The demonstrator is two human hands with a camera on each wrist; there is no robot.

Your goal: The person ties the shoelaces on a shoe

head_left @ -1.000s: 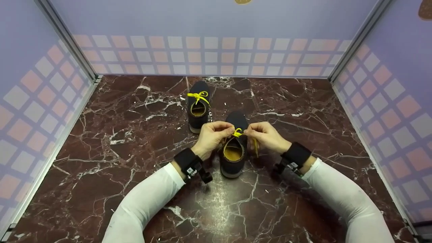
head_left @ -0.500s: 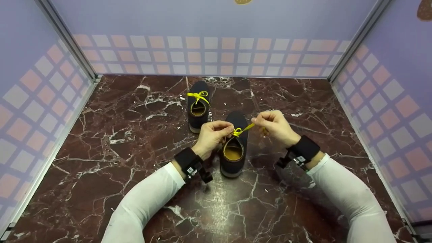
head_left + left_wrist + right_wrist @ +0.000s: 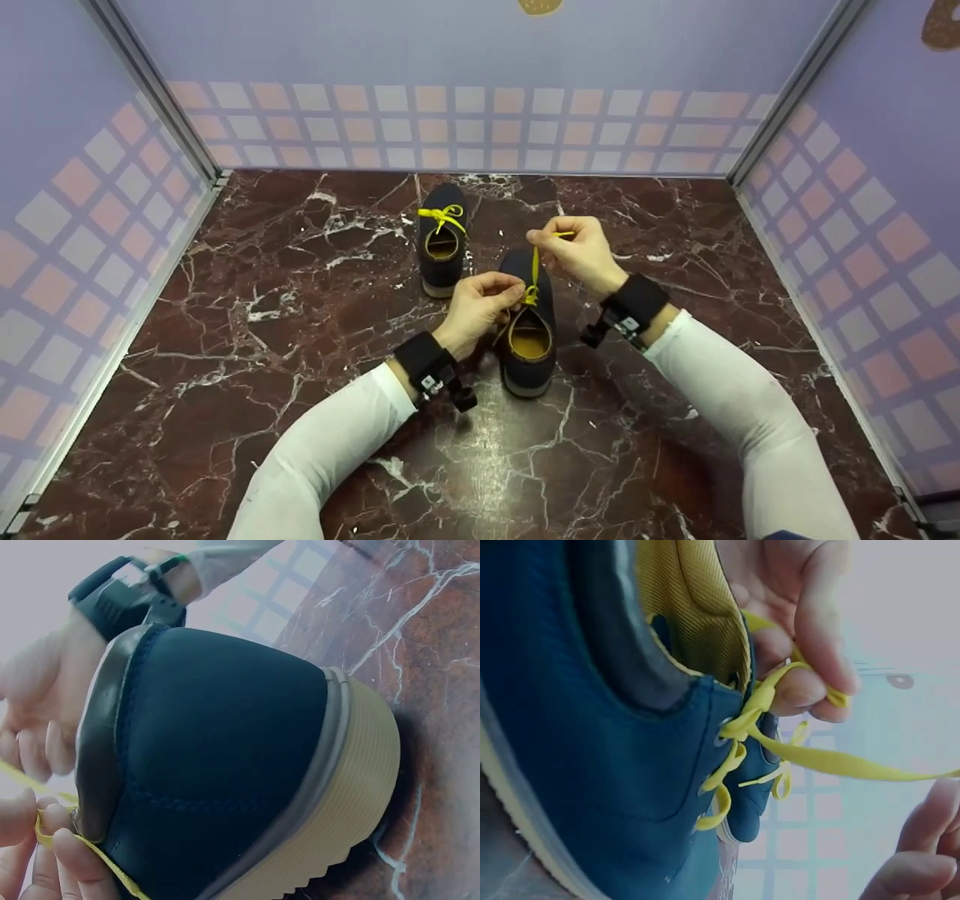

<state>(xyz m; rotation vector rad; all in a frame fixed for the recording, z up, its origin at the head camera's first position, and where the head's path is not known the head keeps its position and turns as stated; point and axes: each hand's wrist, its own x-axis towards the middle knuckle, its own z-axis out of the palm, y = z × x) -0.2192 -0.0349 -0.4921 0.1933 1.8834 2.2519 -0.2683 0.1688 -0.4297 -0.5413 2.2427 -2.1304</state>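
A dark blue shoe [image 3: 529, 375] with a yellow lining stands between my hands, its toe pointing away from me. My left hand [image 3: 480, 306] pinches a loop of its yellow shoelace [image 3: 769, 686] at the left of the knot, thumb against forefinger. Ahead of it and to the right, my right hand [image 3: 581, 251] holds the other end of the lace, pulled taut up from the knot over the toe. In the right wrist view that strand [image 3: 847, 763] runs from the knot toward the right fingers. The left wrist view shows the shoe's heel [image 3: 225, 742] and pale sole.
Beyond and to the left stands the matching shoe [image 3: 441, 277], its yellow lace tied in a bow [image 3: 442, 215]. Both shoes are on a dark red marbled surface [image 3: 315, 390]. Lilac panels with pink and white squares [image 3: 469, 124] enclose the back and sides.
From beside the knot, my right hand has drawn the lace out to the right, then swung it forward over the toe. My left hand keeps its pinch. The shoe's heel has shifted slightly right.
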